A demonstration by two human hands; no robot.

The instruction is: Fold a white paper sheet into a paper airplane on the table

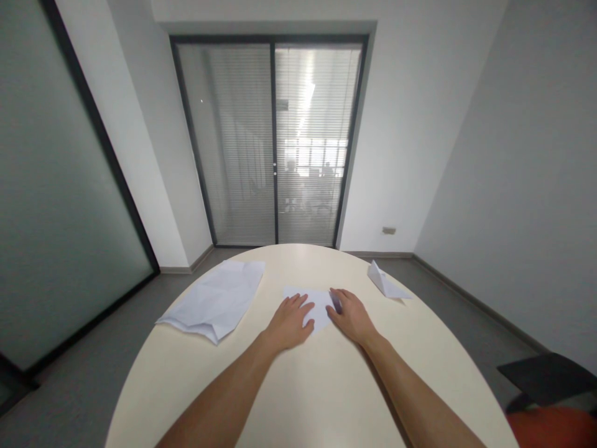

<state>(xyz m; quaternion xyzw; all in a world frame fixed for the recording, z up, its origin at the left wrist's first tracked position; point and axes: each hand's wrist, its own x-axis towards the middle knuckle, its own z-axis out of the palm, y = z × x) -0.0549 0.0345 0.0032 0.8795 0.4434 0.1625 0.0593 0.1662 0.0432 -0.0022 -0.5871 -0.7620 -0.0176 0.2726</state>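
Observation:
A small white sheet of paper [321, 305] lies on the table between my two hands. My left hand [290, 320] rests flat across its left side, with fingers and thumb spread. On the right edge, my right hand [352, 316] has its fingers curled and its thumb bent in, with a shaded, raised flap of the paper between thumb and fingers. Part of the sheet is hidden beneath both hands. The fingertips of the right hand are partly hidden by the flap.
The round cream table [308, 398] carries a stack of creased white paper [221, 297] at the left and a folded paper piece [386, 283] at the far right. A dark chair with an orange seat [555, 428] stands at the lower right. Glass doors with blinds [228, 149] are beyond the table.

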